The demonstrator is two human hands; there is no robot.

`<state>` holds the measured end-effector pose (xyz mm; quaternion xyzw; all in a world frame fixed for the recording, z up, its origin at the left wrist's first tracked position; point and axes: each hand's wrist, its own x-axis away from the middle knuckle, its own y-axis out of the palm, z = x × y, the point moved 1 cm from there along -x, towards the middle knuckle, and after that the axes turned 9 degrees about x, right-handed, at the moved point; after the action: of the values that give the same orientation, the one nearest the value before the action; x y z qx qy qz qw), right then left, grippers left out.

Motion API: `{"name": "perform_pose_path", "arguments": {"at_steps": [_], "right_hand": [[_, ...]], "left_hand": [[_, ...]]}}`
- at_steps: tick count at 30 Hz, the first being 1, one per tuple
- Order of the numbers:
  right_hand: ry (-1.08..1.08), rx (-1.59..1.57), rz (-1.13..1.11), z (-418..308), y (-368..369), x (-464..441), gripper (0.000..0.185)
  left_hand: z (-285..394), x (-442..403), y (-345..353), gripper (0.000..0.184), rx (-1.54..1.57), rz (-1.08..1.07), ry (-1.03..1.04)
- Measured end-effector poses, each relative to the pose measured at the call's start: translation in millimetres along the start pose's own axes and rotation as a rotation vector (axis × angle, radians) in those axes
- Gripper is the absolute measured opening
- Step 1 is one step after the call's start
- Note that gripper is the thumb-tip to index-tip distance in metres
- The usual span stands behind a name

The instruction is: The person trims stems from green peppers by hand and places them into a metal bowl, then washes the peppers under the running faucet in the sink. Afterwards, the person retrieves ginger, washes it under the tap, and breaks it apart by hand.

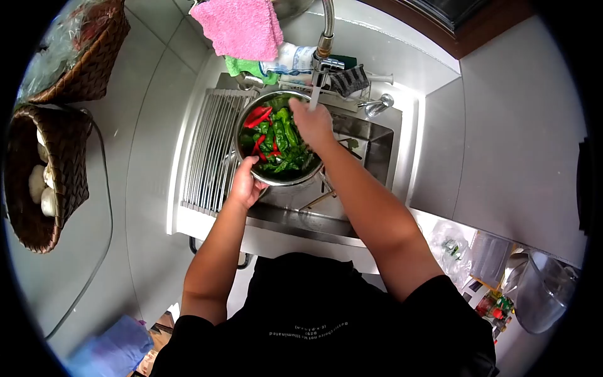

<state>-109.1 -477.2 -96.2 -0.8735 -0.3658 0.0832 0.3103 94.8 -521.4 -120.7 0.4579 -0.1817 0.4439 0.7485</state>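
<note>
A metal bowl of green peppers and red peppers is over the sink, under the faucet. My left hand grips the bowl's near left rim, thumb on the edge. Over the bowl's right side, by the water stream, is my right hand. Its fingers are smeared by motion, so I cannot tell whether they hold anything.
A slatted drying rack covers the sink's left side. Pink cloth hangs behind. A soap dispenser stands back right. Woven baskets are at far left, one with pale round items. Scraps lie in the sink.
</note>
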Motion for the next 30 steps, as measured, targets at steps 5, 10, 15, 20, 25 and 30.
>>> {"name": "perform_pose_path", "arguments": {"at_steps": [5, 10, 15, 20, 25, 30], "right_hand": [[-0.416, 0.285, 0.508, 34.9, -34.1, 32.3, 0.031], [0.674, -0.548, -0.46, 70.8, -53.4, 59.0, 0.032], [0.618, -0.54, -0.272, 60.8, -47.3, 90.3, 0.026], [0.617, -0.738, -0.284, 38.5, -33.8, 108.5, 0.021], [0.618, -0.63, -0.272, 51.2, -37.5, 112.6, 0.023], [0.587, -0.595, -0.144, 39.7, -42.8, 116.1, 0.029]], "left_hand": [[10.6, 3.2, 7.9, 0.034, -0.028, 0.038, -0.002], [19.9, -14.5, 2.6, 0.027, -0.172, -0.217, -0.123], [32.8, 3.8, 63.4, 0.06, -1.463, -0.3, 1.131], [7.2, -4.4, 99.7, 0.112, -2.075, -0.201, 0.864], [-2.7, -12.4, 112.5, 0.107, -1.977, -0.365, 0.5], [5.3, -17.4, 107.9, 0.078, -1.811, -0.205, 0.772]]}}
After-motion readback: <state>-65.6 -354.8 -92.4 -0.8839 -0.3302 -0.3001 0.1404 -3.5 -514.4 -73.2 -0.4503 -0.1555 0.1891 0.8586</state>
